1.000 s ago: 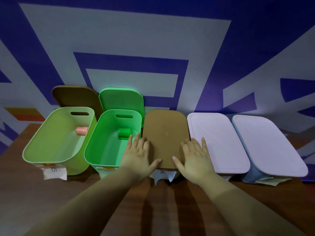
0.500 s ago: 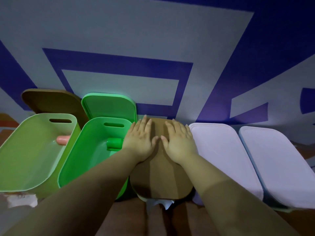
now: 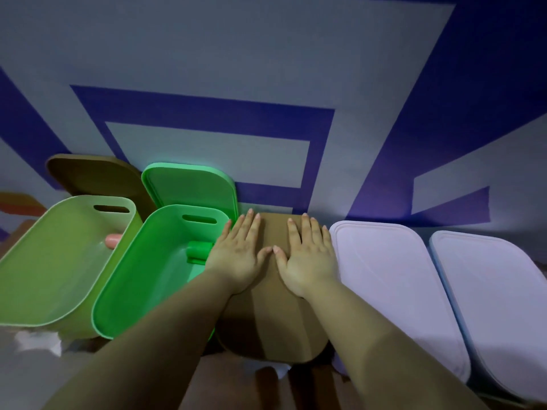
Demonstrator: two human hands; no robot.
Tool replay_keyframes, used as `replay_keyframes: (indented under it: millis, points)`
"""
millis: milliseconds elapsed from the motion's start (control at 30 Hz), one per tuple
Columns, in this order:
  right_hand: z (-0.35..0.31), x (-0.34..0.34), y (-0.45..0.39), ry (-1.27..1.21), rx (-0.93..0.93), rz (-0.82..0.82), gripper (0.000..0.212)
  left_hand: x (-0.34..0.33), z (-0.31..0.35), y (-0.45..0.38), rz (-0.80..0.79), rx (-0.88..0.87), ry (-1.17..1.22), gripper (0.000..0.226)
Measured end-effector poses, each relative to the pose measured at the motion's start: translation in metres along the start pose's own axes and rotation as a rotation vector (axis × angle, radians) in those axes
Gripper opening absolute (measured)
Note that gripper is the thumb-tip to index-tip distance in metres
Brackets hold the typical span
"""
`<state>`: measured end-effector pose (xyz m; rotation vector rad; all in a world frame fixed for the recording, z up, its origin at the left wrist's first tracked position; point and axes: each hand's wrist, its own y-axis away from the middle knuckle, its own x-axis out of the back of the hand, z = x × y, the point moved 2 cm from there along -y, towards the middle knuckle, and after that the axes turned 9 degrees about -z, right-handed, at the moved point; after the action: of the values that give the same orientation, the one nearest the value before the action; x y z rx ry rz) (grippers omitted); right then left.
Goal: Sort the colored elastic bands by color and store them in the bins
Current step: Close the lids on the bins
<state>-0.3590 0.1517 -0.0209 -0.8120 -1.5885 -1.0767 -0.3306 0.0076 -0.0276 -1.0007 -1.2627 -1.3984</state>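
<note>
Two hands: left hand (image 3: 240, 255) and right hand (image 3: 307, 255) lie flat, side by side, on the brown lid (image 3: 273, 321)
Fingers: straight, gripping nothing
Lid axis: long axis runs from lower centre to mid-frame; far edge just past the fingertips
Bands: pink roll (image 3: 113, 240) in the left bin (image 3: 38, 291); green roll (image 3: 199, 252) in the green bin (image 3: 142, 294)

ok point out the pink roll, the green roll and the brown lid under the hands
pink roll (image 3: 113, 241), head view, its visible rounded end
green roll (image 3: 199, 251), head view, its side
brown lid (image 3: 273, 327), head view, bare near half
</note>
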Motion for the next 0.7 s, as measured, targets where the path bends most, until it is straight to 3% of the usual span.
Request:
replay_keyframes:
  millis: [100, 233, 333, 467, 700]
  points:
    - [-0.002, 0.008, 0.006, 0.001, -0.003, 0.008, 0.070, 0.008, 0.010, 0.011, 0.044, 0.042, -0.028, 0.082]
    - [0.005, 0.039, 0.013, -0.236, -0.006, 0.038, 0.068, 0.029, 0.018, 0.025, 0.069, 0.180, 0.034, 0.081]
    - [0.014, 0.053, 0.028, -0.206, 0.050, -0.010, 0.065, 0.047, 0.014, 0.048, 0.052, 0.287, 0.085, 0.068]
    - [0.008, 0.076, 0.047, -0.180, 0.108, -0.035, 0.064, 0.068, 0.008, 0.086, 0.015, 0.343, 0.083, 0.069]
    - [-0.046, 0.119, 0.061, -0.233, 0.190, 0.013, 0.063, 0.117, -0.032, 0.113, 0.130, 0.435, 0.220, 0.069]
